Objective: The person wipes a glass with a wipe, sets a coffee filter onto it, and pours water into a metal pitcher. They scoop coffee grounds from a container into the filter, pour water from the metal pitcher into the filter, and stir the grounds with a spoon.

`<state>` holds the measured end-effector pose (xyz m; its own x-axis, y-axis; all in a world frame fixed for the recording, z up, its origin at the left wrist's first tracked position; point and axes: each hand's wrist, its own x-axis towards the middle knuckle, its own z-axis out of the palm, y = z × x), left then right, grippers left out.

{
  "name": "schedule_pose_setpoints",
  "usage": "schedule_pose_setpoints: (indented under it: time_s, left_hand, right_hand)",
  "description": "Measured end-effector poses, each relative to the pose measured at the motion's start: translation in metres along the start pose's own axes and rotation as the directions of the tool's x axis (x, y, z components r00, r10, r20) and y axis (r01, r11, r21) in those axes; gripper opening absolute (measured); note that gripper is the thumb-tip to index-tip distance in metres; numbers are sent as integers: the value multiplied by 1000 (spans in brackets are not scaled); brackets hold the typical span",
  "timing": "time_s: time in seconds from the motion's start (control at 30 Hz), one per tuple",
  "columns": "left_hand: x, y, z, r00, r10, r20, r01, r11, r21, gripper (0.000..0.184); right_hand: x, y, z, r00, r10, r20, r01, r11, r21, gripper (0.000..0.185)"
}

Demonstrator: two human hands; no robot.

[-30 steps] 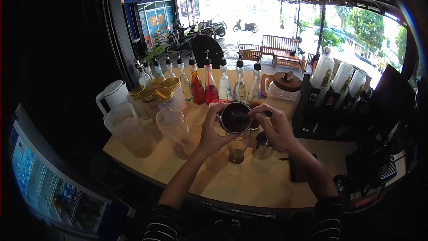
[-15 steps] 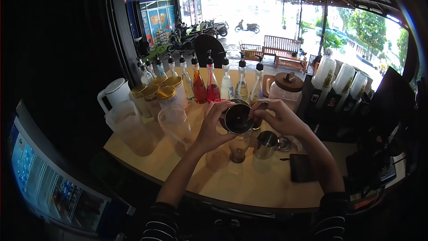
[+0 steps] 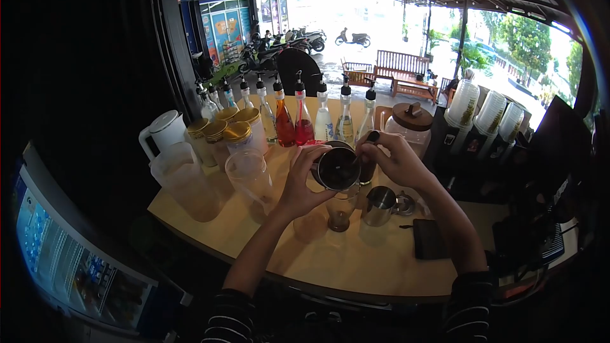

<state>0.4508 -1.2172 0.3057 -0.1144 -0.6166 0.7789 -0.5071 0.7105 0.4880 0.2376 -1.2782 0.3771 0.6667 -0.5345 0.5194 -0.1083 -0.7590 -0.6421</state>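
Head view: left hand [image 3: 306,181], fingers curled round metal cup [image 3: 337,166], mouth tipped toward camera, above glass [image 3: 340,211]. Right hand [image 3: 395,160], wrist bent inward from four o'clock, pinches dark-ended utensil [image 3: 372,136] at cup's two o'clock.

My bare left hand [image 3: 303,181] curls around with thumb and fingers spread, at centre; my bare right hand [image 3: 395,160] pinches, just right of it. Both forearms reach up from black, white-striped sleeves [image 3: 230,317].
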Motion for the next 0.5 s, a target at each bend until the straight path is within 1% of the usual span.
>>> schedule_pose_setpoints:
  time_s: [0.03, 0.07, 0.13, 0.17, 0.2, 0.27, 0.3, 0.37, 0.4, 0.47, 0.5]
  left_hand:
    - [0, -2, 0, 1000, 14, -12, -14, 1000, 21, 74]
    - [1, -1, 0, 999, 28, -24, -27, 999, 42, 74]
    - [0, 1, 1, 999, 32, -15, -31, 998, 47, 74]
    - [1, 4, 2, 999, 36, -6, -36, 998, 51, 75]
    - [1, 5, 2, 999, 36, -5, -36, 998, 50, 75]
    - [0, 8, 4, 999, -19, -50, 21, 999, 31, 76]
    - [-1, 7, 6, 999, -18, -51, 20, 999, 30, 76]
    - [-4, 2, 10, 989, -115, -92, 121, 991, 52, 77]
    - [-4, -1, 12, 989, -117, -92, 122, 991, 51, 77]
    - [-4, -1, 15, 982, -169, -88, 167, 986, -25, 76]
    - [-4, 2, 15, 982, -170, -86, 168, 985, -27, 76]
  right_hand:
    - [0, 1, 1, 999, 17, -27, -16, 999, 49, 18]
    - [-1, 2, 3, 1000, 17, -25, -16, 999, 50, 18]
    - [-4, 4, 11, 999, -41, -12, 41, 999, -12, 19]
    - [-3, 1, 13, 994, -89, -66, 90, 996, 7, 20]
    - [-4, 5, 14, 994, -88, -66, 88, 996, 7, 20]
    - [-5, 15, 16, 971, 75, -227, -31, 981, 190, 20]
    - [-6, 16, 15, 971, 75, -227, -31, 982, 189, 20]
    - [-7, 16, 14, 955, 165, -246, -46, 903, 427, 19]
    - [-8, 14, 14, 955, 166, -245, -48, 903, 427, 19]
    - [-9, 9, 16, 935, 219, -278, -15, 810, 587, 18]
    - [-10, 6, 15, 934, 221, -280, -16, 810, 586, 18]
